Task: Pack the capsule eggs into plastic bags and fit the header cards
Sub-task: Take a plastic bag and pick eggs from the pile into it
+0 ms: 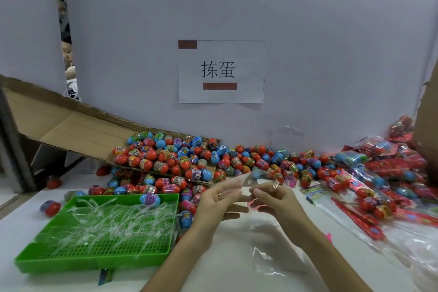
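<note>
A clear plastic bag [263,239] hangs between both hands above the white table. My left hand [214,204] pinches its upper left edge and my right hand [276,199] pinches its upper right edge, near the bag's mouth. Behind the hands lies a wide heap of capsule eggs [180,159], red, blue and purple, spilling from a tilted cardboard box [71,128]. Filled bags with red header cards [379,185] are piled at the right.
A green perforated tray [94,258] holding several clear plastic strips sits at the front left, with one egg [149,198] on its far rim. Loose eggs [51,207] lie left of it. A white partition with a paper sign [221,71] closes the back.
</note>
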Demonstrator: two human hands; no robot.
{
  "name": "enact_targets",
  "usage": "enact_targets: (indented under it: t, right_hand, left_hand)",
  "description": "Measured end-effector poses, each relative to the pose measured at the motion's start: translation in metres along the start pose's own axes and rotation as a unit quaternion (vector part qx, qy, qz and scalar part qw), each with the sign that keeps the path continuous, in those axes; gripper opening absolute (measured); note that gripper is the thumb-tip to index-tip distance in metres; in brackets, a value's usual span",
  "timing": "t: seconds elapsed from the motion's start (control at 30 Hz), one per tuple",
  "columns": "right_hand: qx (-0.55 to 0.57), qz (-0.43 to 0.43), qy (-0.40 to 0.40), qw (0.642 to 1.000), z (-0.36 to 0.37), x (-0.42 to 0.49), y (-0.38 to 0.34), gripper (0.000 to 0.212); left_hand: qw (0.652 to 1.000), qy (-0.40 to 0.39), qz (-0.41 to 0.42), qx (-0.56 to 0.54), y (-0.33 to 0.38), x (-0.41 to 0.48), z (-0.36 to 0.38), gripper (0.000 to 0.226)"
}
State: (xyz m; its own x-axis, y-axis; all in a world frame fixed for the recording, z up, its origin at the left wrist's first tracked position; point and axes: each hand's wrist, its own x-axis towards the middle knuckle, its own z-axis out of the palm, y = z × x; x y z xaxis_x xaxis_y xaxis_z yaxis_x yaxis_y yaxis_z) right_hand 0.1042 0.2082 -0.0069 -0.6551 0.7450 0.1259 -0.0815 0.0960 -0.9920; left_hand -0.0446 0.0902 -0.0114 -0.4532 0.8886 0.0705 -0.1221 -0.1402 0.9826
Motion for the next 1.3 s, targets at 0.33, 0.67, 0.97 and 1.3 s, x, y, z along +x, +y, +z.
enact_targets:
  t: [0.33, 0.67, 0.97, 1.3]
  right_hand:
    - [-0.024, 0.071, -0.129, 0.989, -0.001, -0.003, -0.005, 0.045]
    - [-0.151, -0.172, 0.221, 0.948, -0.008, 0.004, 0.003, 0.016]
    - [-0.434, -0.463, 0.177, 0.752, 0.011, -0.004, 0.009, 0.021]
    - [-0.511, -0.431, 0.052, 0.742, 0.03, -0.008, 0.02, 0.038]
  left_hand:
    - [0.994, -0.028, -0.022, -0.104, 0.006, 0.001, -0.004, 0.028]
    - [0.977, 0.117, -0.071, -0.166, -0.007, 0.013, -0.011, 0.044]
    - [0.974, -0.075, -0.144, -0.155, -0.003, 0.003, -0.001, 0.103]
    - [0.959, -0.027, -0.078, -0.27, 0.006, 0.003, -0.007, 0.05]
